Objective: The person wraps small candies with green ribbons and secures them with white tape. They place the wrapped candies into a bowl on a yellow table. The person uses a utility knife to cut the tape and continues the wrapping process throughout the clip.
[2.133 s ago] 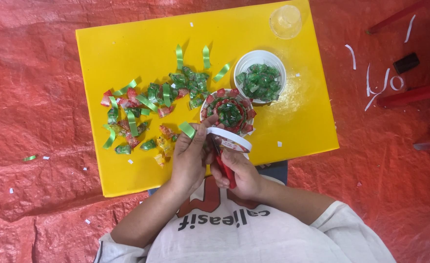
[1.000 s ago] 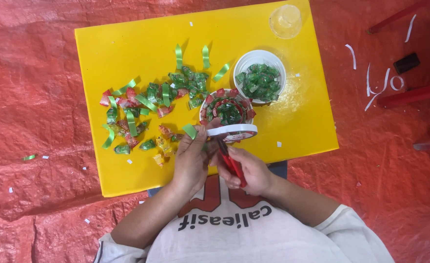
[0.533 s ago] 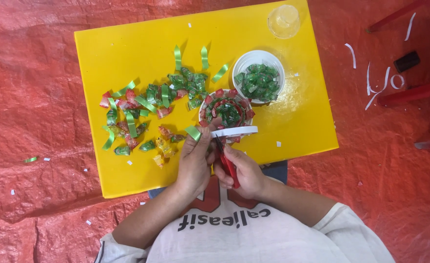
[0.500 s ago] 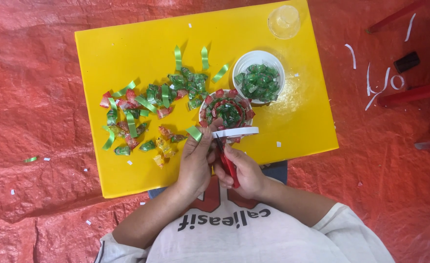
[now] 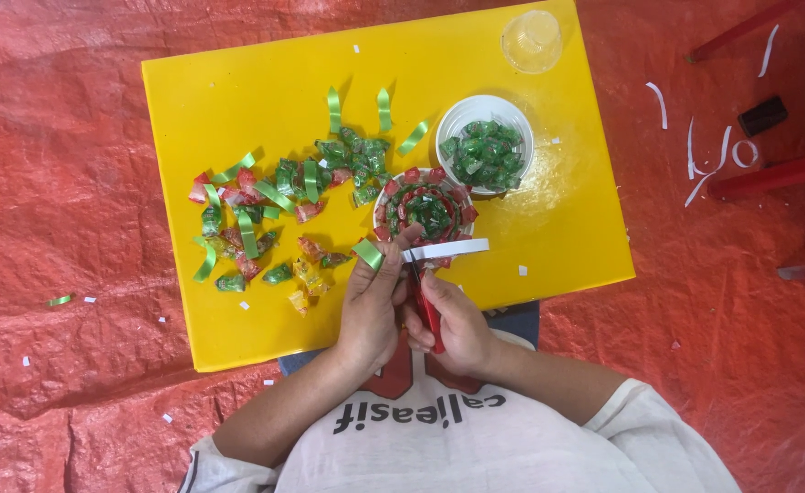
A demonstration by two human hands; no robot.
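Note:
My left hand (image 5: 371, 306) pinches a white paper strip (image 5: 448, 248) and a green ribbon piece (image 5: 367, 254) over the near part of the yellow board (image 5: 238, 82). My right hand (image 5: 454, 324) grips red-handled scissors (image 5: 426, 309) whose blades point up at the strip's left end. Just beyond the strip lies a round wreath of red and green wrapped candies (image 5: 425, 206). A white bowl of green candies (image 5: 486, 144) stands behind it.
Loose red and green wrapped candies and green ribbon strips (image 5: 275, 205) are scattered over the board's middle and left. A clear plastic cup (image 5: 531, 40) sits at the far right corner. White paper scraps (image 5: 708, 155) and red bars (image 5: 768, 173) lie on the red tarp at right.
The white strip has straightened from a curved loop into a flat band in front of the wreath. Both hands have stayed close together with the scissors at the strip.

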